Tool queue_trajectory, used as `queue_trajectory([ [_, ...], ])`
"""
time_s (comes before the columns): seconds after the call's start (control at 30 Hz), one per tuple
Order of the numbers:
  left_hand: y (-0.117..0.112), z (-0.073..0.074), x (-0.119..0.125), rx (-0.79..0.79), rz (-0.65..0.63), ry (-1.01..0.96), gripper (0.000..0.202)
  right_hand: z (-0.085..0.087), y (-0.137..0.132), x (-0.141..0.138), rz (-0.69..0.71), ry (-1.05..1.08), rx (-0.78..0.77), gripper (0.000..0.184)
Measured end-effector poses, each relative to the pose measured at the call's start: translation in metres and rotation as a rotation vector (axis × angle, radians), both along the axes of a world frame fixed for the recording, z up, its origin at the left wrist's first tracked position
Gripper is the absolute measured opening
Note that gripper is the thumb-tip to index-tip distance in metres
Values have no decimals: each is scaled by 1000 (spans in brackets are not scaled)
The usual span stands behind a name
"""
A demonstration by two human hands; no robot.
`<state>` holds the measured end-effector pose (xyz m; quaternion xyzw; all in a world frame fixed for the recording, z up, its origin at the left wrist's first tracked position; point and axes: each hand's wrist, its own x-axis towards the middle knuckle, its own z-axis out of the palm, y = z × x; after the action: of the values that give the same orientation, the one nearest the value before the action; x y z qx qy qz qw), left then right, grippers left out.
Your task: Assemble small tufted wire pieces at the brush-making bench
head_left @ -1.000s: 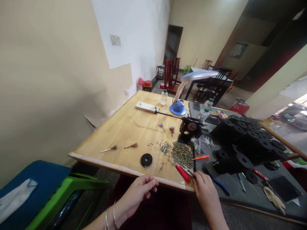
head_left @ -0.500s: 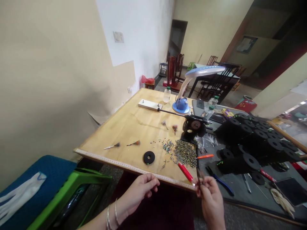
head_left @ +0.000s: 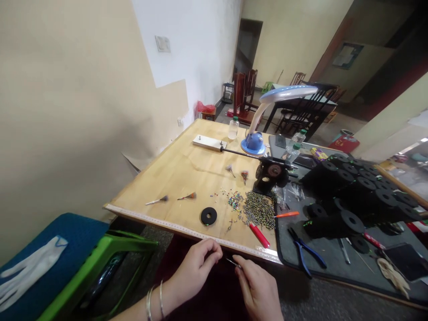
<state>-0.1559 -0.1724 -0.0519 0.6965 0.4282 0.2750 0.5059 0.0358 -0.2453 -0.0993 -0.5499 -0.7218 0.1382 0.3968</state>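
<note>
My left hand [head_left: 195, 269] and my right hand [head_left: 259, 290] meet just below the near edge of the wooden table [head_left: 187, 171]. The right hand's fingers pinch a thin metal tool [head_left: 232, 262] whose tip points at the left fingertips. The left hand's fingers are curled and pinched together; what they hold is too small to make out. On the table above the hands lie a pile of striped beads [head_left: 258, 209], a red-handled tool [head_left: 259, 235] and a black disc [head_left: 208, 216].
A black clamp device [head_left: 271, 174] with a long rod stands mid-table beside a blue desk lamp [head_left: 254, 143]. Black spools [head_left: 354, 191] crowd a dark mat on the right, with blue pliers [head_left: 306, 252]. Two small brushes [head_left: 170, 198] lie left. A green stool [head_left: 100, 272] stands at lower left.
My right hand lifted a thin tool from beside the red-handled tool and carried it left and down to the left hand. The left hand stayed nearly still.
</note>
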Motion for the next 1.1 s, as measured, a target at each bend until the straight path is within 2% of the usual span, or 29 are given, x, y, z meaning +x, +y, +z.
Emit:
queue_trajectory([
  [0.1, 0, 0, -2, 39, 4, 26, 24, -3, 0, -1, -7, -14, 17, 31],
  [0.23, 1, 2, -2, 35, 12, 33, 24, -7, -1, -2, 3, 132, -35, 33],
  [0.4, -1, 2, 0, 1, 37, 43, 23, -4, -1, -7, -16, 216, -117, 26],
  [0.7, -2, 6, 2, 70, 6, 123, 22, -2, 5, -18, 2, 248, -214, 26],
  [0.97, -2, 3, 2, 83, -2, 133, 18, 0, 9, -22, 3, 264, -205, 29],
  [1.1, 0, 2, 2, 38, 14, 85, 22, 0, 5, -16, -31, 248, -186, 27],
])
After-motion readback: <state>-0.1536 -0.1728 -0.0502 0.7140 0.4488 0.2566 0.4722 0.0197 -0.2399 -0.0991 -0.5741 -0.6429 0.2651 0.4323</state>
